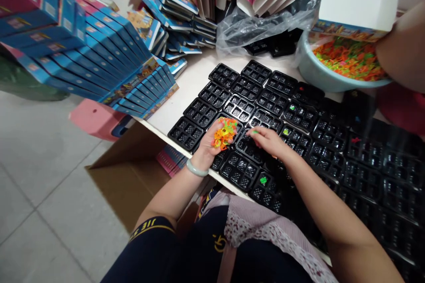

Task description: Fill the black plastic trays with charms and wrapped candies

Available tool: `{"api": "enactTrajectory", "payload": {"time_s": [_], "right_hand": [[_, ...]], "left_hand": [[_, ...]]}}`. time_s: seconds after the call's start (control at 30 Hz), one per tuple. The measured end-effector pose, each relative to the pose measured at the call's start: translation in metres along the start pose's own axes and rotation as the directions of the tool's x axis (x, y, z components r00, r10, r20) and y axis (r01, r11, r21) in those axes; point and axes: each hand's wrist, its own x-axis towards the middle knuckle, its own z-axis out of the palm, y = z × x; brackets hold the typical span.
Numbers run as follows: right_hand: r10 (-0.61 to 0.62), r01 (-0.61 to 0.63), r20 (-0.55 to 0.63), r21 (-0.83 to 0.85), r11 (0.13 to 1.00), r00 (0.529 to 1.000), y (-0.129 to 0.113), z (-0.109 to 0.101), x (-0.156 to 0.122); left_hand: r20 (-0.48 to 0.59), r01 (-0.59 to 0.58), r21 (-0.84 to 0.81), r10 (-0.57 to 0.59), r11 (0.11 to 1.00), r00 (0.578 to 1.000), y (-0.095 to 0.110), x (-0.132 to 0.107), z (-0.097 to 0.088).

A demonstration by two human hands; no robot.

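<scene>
A handful of small plastic pieces (225, 133), orange, yellow and green, is held in the left hand (210, 141), with the fingers curled around it above the black trays near the table's front edge. A small green piece (254, 131) is pinched between the thumb and fingers of the right hand (270, 141), just to the right of the handful and over a black tray (246, 147); whether that tray is being touched cannot be told. A pale bracelet (197, 169) is worn on the left wrist.

Around both hands, the table (172, 117) is covered by rows of compartmented black trays (186, 133), set close together. A bright green clump (263, 180) is seen in a tray by the front edge, and a few other trays are dotted with single pieces in green, yellow or red.

Farther out, a light blue basin (318, 73) is filled with more such pieces, and above it a white-lined open box (360, 2) is seen. Clear plastic (265, 28) is bunched behind the trays. Blue boxes (99, 62) are lined up at the left.
</scene>
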Motion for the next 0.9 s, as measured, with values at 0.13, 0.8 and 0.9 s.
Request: {"api": "enactTrajectory", "payload": {"time_s": [0.13,0.8,0.9], "right_hand": [[-0.151,0.168,0.141,-0.121,0.978,0.978,-0.012,0.034,-0.031],[0.164,-0.334,0.298,0.722,0.606,0.94,-0.01,0.048,-0.048],[0.141,-0.397,0.377,0.79,0.467,0.916,-0.014,0.044,-0.05]], "left_hand": [[-0.014,0.0,0.012,0.0,1.0,1.0,-0.001,-0.004,-0.002],[0.032,0.038,0.002,-0.038,0.999,0.999,-0.012,-0.02,-0.007],[0.033,0.057,-0.028,-0.056,0.998,0.998,-0.011,-0.022,-0.008]]}}
